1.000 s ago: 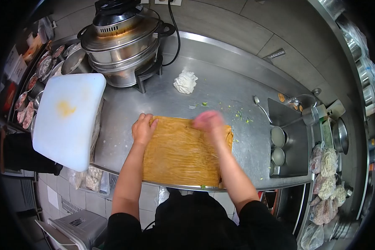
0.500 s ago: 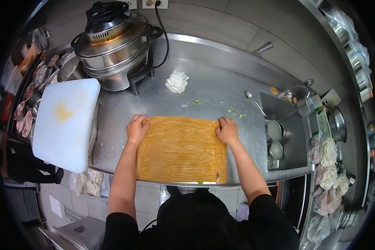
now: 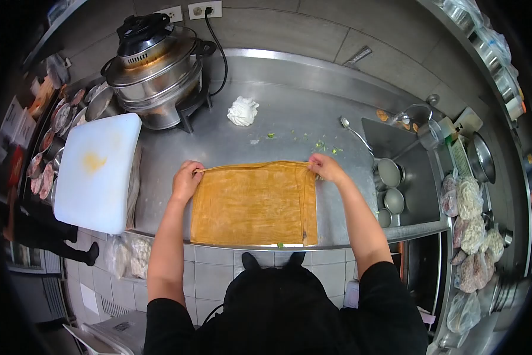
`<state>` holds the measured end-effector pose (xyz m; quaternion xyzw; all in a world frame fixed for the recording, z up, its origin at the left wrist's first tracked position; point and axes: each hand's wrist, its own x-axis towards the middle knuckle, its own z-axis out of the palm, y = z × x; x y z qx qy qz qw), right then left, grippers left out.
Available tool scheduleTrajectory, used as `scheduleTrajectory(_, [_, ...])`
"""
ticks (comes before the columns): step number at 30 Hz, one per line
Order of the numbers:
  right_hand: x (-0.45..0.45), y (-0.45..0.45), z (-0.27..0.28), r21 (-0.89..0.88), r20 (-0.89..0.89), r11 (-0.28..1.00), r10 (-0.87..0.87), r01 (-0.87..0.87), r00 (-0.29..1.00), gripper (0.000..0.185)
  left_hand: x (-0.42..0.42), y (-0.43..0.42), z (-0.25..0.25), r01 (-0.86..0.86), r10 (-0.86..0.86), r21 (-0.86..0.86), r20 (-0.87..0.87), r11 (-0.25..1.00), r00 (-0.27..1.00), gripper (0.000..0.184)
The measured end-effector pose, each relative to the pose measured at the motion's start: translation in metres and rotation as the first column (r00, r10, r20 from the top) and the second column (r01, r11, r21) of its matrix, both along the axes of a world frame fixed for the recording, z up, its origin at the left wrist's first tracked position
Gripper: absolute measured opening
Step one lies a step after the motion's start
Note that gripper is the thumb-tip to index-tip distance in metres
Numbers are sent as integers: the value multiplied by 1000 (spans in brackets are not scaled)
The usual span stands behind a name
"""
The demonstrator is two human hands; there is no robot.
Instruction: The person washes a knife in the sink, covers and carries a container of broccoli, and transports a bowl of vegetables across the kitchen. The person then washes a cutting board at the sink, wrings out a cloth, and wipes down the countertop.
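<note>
Wrinkled ochre sheet with soft sheen, brushed metal counter, smooth matt plastic-looking board, crumpled white cloth-like wad

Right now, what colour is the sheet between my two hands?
The sheet is golden brown with faint paler streaks; it shows best in the head view.

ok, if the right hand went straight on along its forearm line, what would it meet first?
Past the corner of the sheet in its fingers, the right hand would probably meet the green scraps; height's unclear, so it might clear them.

brown sheet — mostly flat, creased
</note>
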<state>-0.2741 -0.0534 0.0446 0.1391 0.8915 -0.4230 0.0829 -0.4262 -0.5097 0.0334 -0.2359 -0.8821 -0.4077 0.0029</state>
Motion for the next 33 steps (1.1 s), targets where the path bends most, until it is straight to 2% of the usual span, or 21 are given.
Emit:
scheduleTrajectory(2, [31,-16,17,166,-119,986,36,-16,992,14,20,-8,22,33,-33,-34,-8,999,999,15])
scheduleTrajectory(3, [52,-24,20,158,-110,987,38,-20,993,14,29,-19,25,31,-31,-42,1,999,1000,15])
scheduleTrajectory(5, [86,-33,26,398,-205,896,295,-196,933,17,48,-42,28,205,-223,-216,-64,955,973,19])
scheduleTrajectory(9, [94,-40,23,335,-252,933,226,-134,941,22,63,-48,38,191,-232,-275,-125,942,965,20])
scheduleTrajectory(11, [68,-46,20,474,-301,880,186,-22,935,26,55,-21,45,43,-95,-180,-289,983,953,20])
scheduleTrajectory(12, [58,-46,19,463,-116,880,175,-103,978,30,48,-15,42,40,-92,-180,-293,983,952,20])
scheduleTrajectory(13, [53,-46,20,463,-118,880,179,-105,977,30,42,-9,37,70,-134,-284,-213,956,968,22])
scheduleTrajectory(14, [48,-47,21,448,-3,881,173,-153,985,29,40,-8,31,107,-167,-383,-126,918,978,25])
scheduleTrajectory(15, [47,-49,22,428,112,882,167,-199,980,29,43,-8,35,105,-164,-385,-123,917,979,25])
scheduleTrajectory(17, [59,-50,25,432,64,880,189,-198,980,27,46,-10,43,164,-194,-460,-18,873,981,24])
scheduleTrajectory(21, [122,-62,46,493,-42,837,296,-238,954,24,89,-43,67,221,-265,-512,-14,830,964,25])
scheduleTrajectory(23, [144,-63,53,329,-51,891,348,-313,936,29,110,-61,79,390,-390,-452,99,802,916,27])
scheduleTrajectory(24, [144,-63,48,316,-48,892,356,-324,933,29,112,-63,78,387,-380,-458,111,800,918,27])
scheduleTrajectory(26, [135,-64,42,399,-224,902,268,-162,937,33,111,-53,73,245,-275,-290,-64,925,959,31])
scheduleTrajectory(27, [128,-67,40,398,-229,901,277,-170,933,33,107,-49,61,234,-265,-293,-69,927,962,31])
scheduleTrajectory(29, [108,-74,29,299,22,933,202,-199,979,36,93,-42,32,188,-238,-341,-110,921,965,29])
scheduleTrajectory(30, [99,-69,19,265,72,931,240,-251,968,36,88,-39,31,171,-225,-343,-124,924,966,29])
scheduleTrajectory(31, [89,-65,18,269,55,929,249,-255,967,36,82,-35,33,230,-277,-413,-56,881,959,25])
scheduleTrajectory(32, [82,-59,16,204,106,943,246,-263,963,34,78,-33,34,296,-324,-474,24,829,946,22])
scheduleTrajectory(33, [80,-58,17,136,163,954,243,-266,956,33,77,-30,37,293,-321,-475,22,830,947,22])
